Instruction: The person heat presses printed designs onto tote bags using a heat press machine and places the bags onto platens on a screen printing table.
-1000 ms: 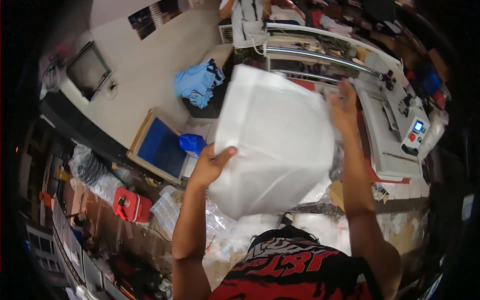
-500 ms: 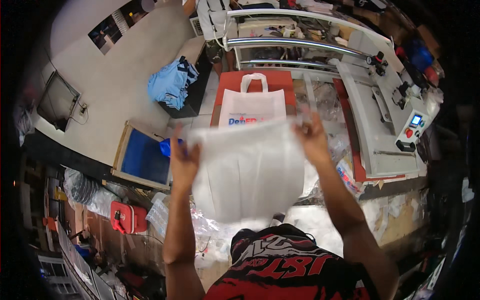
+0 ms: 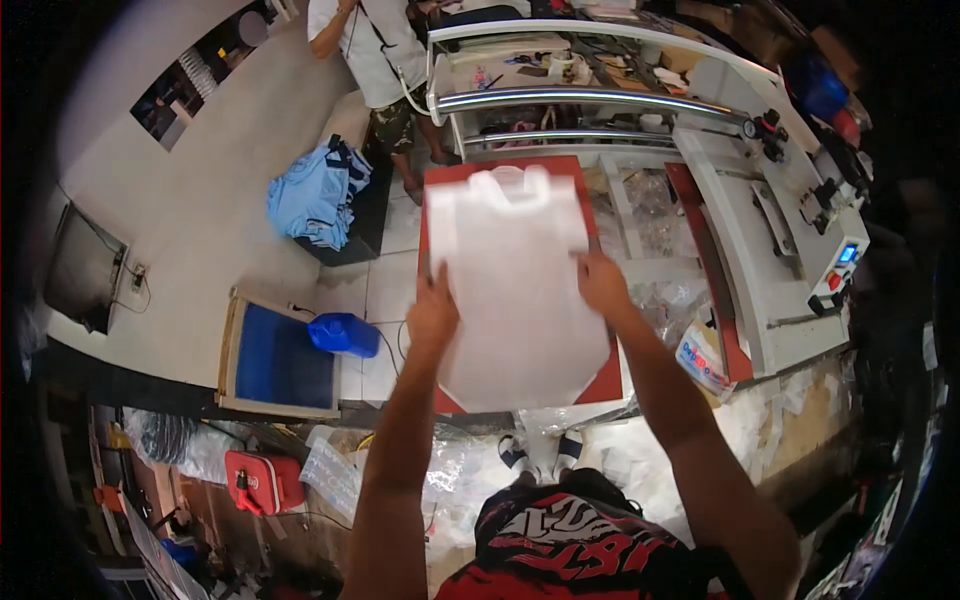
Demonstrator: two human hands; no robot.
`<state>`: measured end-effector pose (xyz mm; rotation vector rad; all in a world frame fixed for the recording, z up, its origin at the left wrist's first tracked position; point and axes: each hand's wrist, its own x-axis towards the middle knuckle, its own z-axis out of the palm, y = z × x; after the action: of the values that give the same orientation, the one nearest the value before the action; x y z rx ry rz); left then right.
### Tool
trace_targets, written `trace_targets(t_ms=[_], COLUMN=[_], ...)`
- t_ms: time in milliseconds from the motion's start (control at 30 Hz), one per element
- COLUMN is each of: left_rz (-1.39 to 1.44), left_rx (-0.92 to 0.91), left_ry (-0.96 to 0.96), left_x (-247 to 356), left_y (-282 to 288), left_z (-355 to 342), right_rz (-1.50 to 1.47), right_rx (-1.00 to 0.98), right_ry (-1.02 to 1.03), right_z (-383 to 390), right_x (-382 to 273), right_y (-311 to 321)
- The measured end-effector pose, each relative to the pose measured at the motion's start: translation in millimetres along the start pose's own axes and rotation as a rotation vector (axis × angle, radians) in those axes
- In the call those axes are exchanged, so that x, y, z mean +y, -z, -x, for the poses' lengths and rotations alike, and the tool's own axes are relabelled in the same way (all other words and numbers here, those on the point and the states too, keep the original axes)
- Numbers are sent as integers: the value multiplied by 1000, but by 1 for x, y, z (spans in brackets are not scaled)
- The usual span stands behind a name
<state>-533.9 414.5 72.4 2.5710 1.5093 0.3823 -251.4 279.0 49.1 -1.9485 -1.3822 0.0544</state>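
Observation:
A plain white tote bag is spread over the red platen, blurred at its far end, where a white handle loop shows. My left hand is closed on the bag's left edge. On the opposite edge, my right hand pinches the fabric between thumb and fingers. Red platen surface shows along the sides and at the near corners. Whether the whole bag touches the platen I cannot tell.
To the right stands a white heat press with a control box. A printed white bag lies beside it. Left are a blue jug, a framed screen and light blue garments. A person stands beyond.
Both hands have moved down and away from me, bringing the white bag from the air over the platen. It now covers the printed bag seen there before. The other person has come closer.

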Motion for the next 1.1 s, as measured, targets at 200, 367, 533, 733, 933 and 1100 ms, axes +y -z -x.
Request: trace_targets(t_ms=[200, 367, 533, 733, 933, 1100], left_rz=[102, 5, 82, 215, 2, -77], left_rx=[-3, 52, 184, -188, -461, -564], left_ry=[-49, -55, -416, -529, -451, -419], left_x=[-19, -17, 4, 15, 11, -8], left_y=[-41, -32, -16, -34, -16, -8], left_z=[11, 16, 2, 4, -6, -7], right_rz=[179, 313, 216, 215, 183, 334], right_rx=[-1, 89, -7, -563, -728, -750], right_ry=[-42, -84, 86, 118, 93, 93], right_z=[38, 34, 20, 2, -4, 6], right_x=[3, -19, -64, -57, -47, -28], right_y=[-31, -27, -22, -40, -19, -3])
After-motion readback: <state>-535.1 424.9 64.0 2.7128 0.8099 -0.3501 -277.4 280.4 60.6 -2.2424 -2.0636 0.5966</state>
